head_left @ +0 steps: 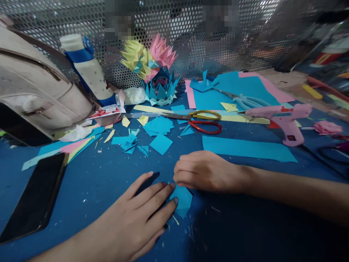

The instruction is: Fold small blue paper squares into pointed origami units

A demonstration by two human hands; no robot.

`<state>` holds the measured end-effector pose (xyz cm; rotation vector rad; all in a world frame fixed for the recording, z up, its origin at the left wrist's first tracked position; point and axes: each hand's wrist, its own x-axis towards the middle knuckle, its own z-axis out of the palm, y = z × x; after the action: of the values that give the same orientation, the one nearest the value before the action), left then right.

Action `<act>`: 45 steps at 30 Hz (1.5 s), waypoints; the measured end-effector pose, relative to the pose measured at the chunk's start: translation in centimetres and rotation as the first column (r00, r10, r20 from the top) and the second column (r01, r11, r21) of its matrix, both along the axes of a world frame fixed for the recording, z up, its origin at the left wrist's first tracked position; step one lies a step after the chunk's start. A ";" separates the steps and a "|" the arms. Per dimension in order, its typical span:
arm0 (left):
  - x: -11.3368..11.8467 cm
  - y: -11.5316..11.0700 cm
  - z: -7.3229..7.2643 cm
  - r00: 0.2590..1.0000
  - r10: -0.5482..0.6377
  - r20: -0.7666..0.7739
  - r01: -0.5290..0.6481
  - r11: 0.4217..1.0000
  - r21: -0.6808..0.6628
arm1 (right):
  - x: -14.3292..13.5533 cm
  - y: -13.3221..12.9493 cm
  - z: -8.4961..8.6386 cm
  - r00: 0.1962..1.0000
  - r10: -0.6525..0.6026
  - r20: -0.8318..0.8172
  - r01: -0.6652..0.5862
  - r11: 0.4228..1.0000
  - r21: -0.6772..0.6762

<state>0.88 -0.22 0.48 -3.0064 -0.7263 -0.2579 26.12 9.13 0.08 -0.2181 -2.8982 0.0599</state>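
Note:
A small blue paper square (183,202) lies on the table below my hands, one part hidden by fingers. My left hand (141,211) rests flat with its fingers stretched out, the fingertips on the paper's left edge. Curled closed at the paper's upper edge is my right hand (203,171); its fingertips are turned under, so what they grip is hidden. Just beyond are a loose blue square (161,144), a stack of blue squares (158,125) and folded blue pieces (129,143). A long blue paper strip (248,149) lies past my right wrist.
Red-and-yellow-handled scissors (188,117), light-blue-handled scissors (245,100) and a pink glue gun (286,118) lie further back. Folded paper flowers (160,80) stand against the perforated metal screen (191,47). Phone (38,196), bottle (88,69) and bag (40,83) occupy the left.

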 end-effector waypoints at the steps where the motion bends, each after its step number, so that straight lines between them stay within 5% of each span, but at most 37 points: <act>1: 0.0 0.0 0.0 1.000 0.000 -0.002 0.000 1.000 -0.006 | 0.1 0.0 0.0 1.000 0.009 -0.009 -0.009 1.000 0.022; 20: 0.0 0.5 0.5 1.000 -0.029 -0.004 0.029 0.999 -0.013 | 0.5 -0.6 1.1 0.981 0.111 -0.159 -0.084 0.982 0.169; 30: -0.2 0.2 -0.2 0.998 -0.019 0.061 0.019 1.000 0.006 | 0.6 -1.6 2.6 0.999 -0.021 0.042 0.020 1.000 0.024; 37: -0.2 0.2 -0.3 0.995 -0.026 0.096 0.027 1.000 -0.006 | -0.2 -1.5 1.0 0.969 -0.245 0.022 0.242 0.934 -0.264; 45: -0.3 0.0 -0.4 0.991 -0.024 0.129 0.023 1.000 0.010 | 0.2 -1.0 1.0 0.989 -0.144 -0.027 0.133 0.961 -0.240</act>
<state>0.61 -0.21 0.06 -3.0147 -0.6971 -0.4588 26.31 8.13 1.11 -0.4548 -2.8184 0.3847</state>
